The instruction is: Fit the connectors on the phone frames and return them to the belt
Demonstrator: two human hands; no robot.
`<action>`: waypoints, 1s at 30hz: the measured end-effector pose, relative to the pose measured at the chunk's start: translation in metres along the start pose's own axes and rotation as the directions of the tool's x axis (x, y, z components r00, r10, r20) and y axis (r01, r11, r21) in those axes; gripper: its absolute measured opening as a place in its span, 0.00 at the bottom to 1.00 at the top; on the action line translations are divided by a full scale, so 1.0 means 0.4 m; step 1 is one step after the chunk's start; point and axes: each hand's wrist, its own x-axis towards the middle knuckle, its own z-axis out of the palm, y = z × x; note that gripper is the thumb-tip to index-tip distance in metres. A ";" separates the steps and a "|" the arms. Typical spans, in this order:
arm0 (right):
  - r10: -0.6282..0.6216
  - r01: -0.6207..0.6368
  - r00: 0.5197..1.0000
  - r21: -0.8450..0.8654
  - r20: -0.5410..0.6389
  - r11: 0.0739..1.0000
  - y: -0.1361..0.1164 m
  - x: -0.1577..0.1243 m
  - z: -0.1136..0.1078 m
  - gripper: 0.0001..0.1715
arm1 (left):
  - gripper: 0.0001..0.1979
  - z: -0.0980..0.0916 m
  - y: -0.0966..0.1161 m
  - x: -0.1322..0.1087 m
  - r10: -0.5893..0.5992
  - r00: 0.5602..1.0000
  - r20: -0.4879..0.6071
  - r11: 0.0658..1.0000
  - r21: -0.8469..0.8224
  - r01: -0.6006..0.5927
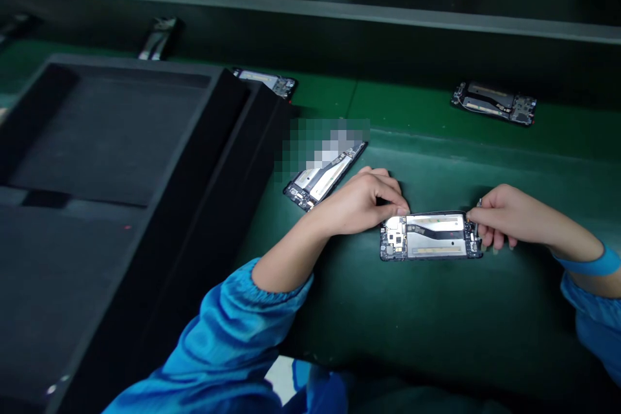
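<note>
An opened phone (436, 236), its circuit boards and silvery inner plate exposed, lies crosswise on the green work surface. At its upper left corner is my left hand (371, 200), closed, thumb and finger pinched at the edge. Whatever sits in that pinch is too small to make out. A thin dark line runs along the phone's top edge between the two hands. My right hand (507, 213) is closed at the phone's right end. A slim metal tool (480, 204) sticks up from its fingers, with its tip hidden. Another opened phone (323, 178) lies slanted beyond my left wrist, partly blurred out.
Large black foam-like trays (97, 136) fill the left side. On the green strip behind are another opened phone (495, 103) at right, one (266, 81) partly behind the trays, and one (160, 39) farther left. A grey rail (310, 10) crosses the back.
</note>
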 end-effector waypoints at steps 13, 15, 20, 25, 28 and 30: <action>0.008 -0.008 1.000 0.002 -0.017 1.000 -0.017 0.001 0.008 0.18 | 0.10 0.057 0.086 0.130 0.054 0.994 0.099 0.983 0.168 -0.070; 0.000 0.001 1.000 0.003 -0.014 1.000 -0.017 0.002 0.008 0.18 | 0.10 0.068 0.097 0.161 0.053 0.991 0.122 0.983 0.167 -0.074; -0.036 0.036 0.999 -0.003 -0.018 0.999 -0.011 0.003 0.008 0.18 | 0.11 0.082 0.124 0.200 0.007 0.992 0.129 0.977 0.212 -0.034; -0.046 0.046 0.998 0.011 -0.035 0.999 -0.015 0.003 0.011 0.19 | 0.08 0.101 0.151 0.170 -0.099 0.994 0.057 0.951 0.300 0.077; -0.067 0.067 0.998 0.049 -0.002 0.997 -0.008 0.000 0.002 0.18 | 0.07 0.125 0.160 0.131 -0.152 0.987 -0.046 0.922 0.355 0.158; -0.146 0.148 0.989 0.135 -0.024 0.980 0.004 -0.008 -0.010 0.17 | 0.08 0.139 0.162 0.111 -0.169 0.982 -0.087 0.897 0.399 0.190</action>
